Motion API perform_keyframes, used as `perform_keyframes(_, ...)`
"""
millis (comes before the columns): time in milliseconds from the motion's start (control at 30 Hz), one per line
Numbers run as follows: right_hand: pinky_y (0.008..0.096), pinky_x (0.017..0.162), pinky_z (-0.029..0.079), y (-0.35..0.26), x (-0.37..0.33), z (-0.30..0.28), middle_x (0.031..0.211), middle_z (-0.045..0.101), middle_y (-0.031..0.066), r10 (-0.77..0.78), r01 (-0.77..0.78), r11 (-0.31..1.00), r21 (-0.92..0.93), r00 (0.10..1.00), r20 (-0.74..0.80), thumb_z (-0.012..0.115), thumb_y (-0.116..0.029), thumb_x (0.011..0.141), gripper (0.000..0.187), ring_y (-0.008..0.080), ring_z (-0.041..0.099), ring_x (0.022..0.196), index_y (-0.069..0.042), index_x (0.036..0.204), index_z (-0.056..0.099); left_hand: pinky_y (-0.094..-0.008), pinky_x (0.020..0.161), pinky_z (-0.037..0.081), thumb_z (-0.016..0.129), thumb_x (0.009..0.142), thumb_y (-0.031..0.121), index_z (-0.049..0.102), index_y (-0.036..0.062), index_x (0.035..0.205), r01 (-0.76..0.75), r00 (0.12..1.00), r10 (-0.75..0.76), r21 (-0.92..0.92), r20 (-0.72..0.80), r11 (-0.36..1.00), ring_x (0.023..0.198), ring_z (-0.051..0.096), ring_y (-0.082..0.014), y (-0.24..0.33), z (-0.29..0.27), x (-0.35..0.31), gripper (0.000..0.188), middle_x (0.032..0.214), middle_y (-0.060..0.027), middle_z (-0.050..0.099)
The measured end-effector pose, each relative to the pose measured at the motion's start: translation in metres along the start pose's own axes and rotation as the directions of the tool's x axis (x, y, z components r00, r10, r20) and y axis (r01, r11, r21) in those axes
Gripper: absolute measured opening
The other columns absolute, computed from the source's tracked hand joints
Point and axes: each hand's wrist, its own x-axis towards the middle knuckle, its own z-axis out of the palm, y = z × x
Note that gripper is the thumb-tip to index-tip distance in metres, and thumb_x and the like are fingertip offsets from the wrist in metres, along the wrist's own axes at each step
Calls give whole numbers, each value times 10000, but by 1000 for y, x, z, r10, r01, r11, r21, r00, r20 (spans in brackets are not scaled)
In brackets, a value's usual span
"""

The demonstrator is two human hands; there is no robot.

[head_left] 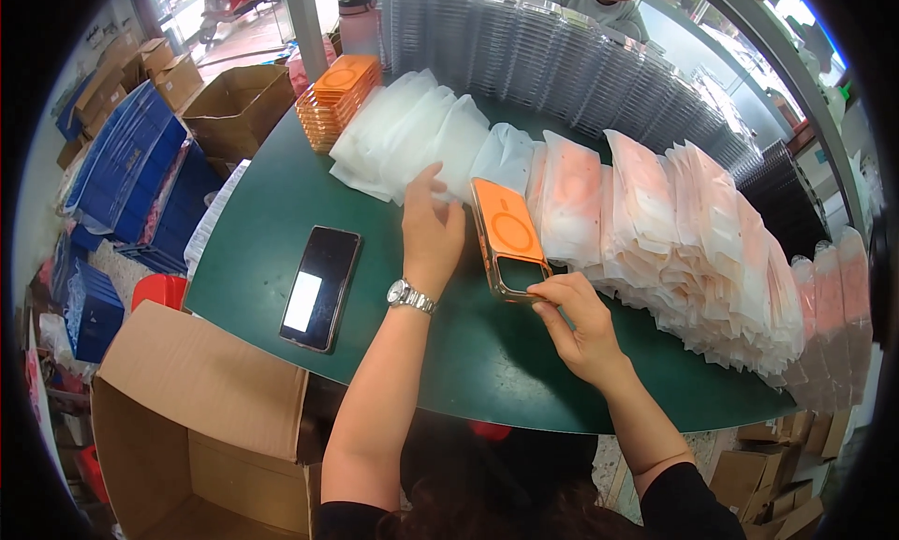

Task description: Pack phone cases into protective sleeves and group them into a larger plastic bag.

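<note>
Case [507,220] has its edge in right fingers [564,290] (tabletop [487,371] open nearby).

The right hand [582,326] is covering the near-right corner of the orange phone case [508,223]; near left, the cardboard box [239,470] runs out of shot; far side, a co-worker's [599,14] head is cropped!

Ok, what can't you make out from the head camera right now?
In the head view:
- Phone case in the right hand: its far face, turned away from the camera.
- Left hand: whether its fingertips touch the white bags; they overlap from this angle.
- Cardboard box: its lowest part, cut off by the bottom edge.
</note>
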Motion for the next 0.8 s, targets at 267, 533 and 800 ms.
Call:
perform_keyframes(267, 381, 839, 512, 6, 4, 0, 1019, 656, 140, 11, -11, 1000, -10, 1000, 3, 677, 9, 894, 217, 313, 623, 957, 1, 1110, 653, -426, 747, 546, 679, 936, 325, 641, -72, 1148, 400, 853, -429, 156, 296, 903, 822, 701, -383, 17, 10, 4, 452, 851, -238, 710)
perform_keyframes(533, 383, 873, 513, 15, 3, 0, 1049, 667, 141, 49, -49, 999, 16, 999, 22, 676, 0, 905, 221, 313, 629, 992, -2, 1125, 655, -430, 705, 538, 603, 985, 245, 688, -63, 941, 432, 875, -431, 45, 222, 901, 761, 696, -412, 8, 20, 10, 322, 811, -259, 702)
perform_keyframes(800, 383, 860, 512, 12, 2, 4, 1032, 663, 145, 75, -75, 997, 13, 997, -13, 674, -3, 912, 209, 311, 630, 968, -2, 1120, 654, -463, 739, 536, 622, 972, 246, 562, -20, 1147, 398, 863, -416, 121, 288, 909, 825, 690, -435, 11, 21, 15, 324, 875, -273, 701)
